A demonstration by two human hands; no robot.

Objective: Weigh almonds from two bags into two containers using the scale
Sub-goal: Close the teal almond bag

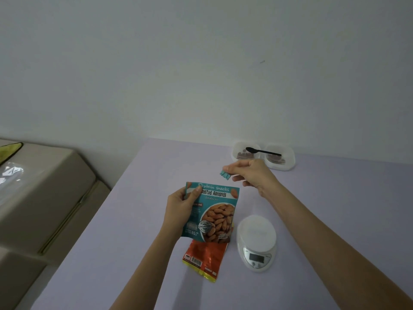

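L hand (182, 208) holds teal almond bag (214, 214) upright over orange bag (204, 257); R hand (250, 173) pinches torn-off teal strip (224, 174). Scale (256, 241) right of bags; 2 containers (263, 155) w/ black spoon (262, 151) at back.

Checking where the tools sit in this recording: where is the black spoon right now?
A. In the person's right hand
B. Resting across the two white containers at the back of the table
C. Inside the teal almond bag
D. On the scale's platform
B: the black spoon lies across the rims of the two white containers by the wall, while the right hand pinches only a torn teal strip.
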